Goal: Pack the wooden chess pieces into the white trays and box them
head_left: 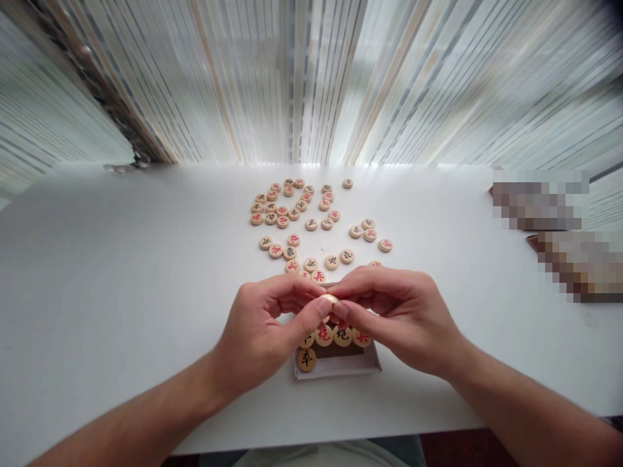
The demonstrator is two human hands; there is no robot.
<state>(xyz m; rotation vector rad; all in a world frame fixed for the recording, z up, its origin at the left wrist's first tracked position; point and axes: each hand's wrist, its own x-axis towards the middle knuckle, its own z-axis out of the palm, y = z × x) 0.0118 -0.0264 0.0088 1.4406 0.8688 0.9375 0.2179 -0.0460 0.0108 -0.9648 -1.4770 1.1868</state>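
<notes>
Left hand (263, 324) and right hand (403, 318) arched inward over white-walled rectangular box (338, 373), both pinching one pale, round wooden disc (331, 299).

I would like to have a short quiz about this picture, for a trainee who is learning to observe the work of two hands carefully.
1. True or false: the left hand and the right hand hold one game piece together, over the open box.

2. Which colour is the character on the front-most piece in the box?
A. red
B. black
C. green

3. Fill in the missing word: beyond the box, many loose pieces lie on the white ____.

Key:
1. True
2. B
3. table
</notes>
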